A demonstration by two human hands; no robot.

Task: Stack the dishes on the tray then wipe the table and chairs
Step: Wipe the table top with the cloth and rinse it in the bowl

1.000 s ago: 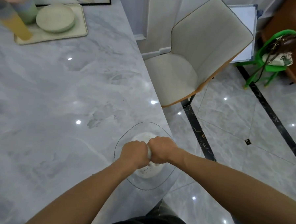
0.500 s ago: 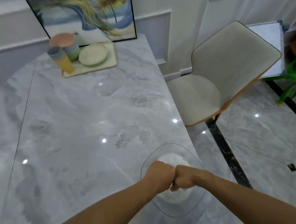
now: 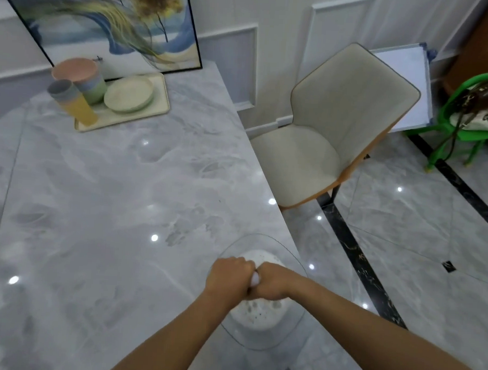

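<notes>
My left hand (image 3: pixel 229 276) and my right hand (image 3: pixel 271 282) are fisted side by side, both gripping a small white cloth (image 3: pixel 255 278) that shows only between them. They hover over a clear glass bowl (image 3: pixel 292 326) holding white foamy water (image 3: pixel 258 313) at the near right edge of the grey marble table (image 3: pixel 109 206). At the far end a cream tray (image 3: pixel 159 109) carries stacked plates (image 3: pixel 129 94), stacked bowls (image 3: pixel 79 71) and stacked cups (image 3: pixel 72 102). A beige chair (image 3: pixel 324 138) stands to the right of the table.
A framed painting (image 3: pixel 104 22) leans on the wall behind the tray. A green plastic stool (image 3: pixel 472 123) with a bag on it and a white board (image 3: pixel 406 88) stand at the far right. Glossy tiled floor (image 3: pixel 404 235) runs along the table's right edge.
The head camera has tilted up, bringing the tray, painting and wall into view. My two hands stay pressed together on the cloth over the bowl.
</notes>
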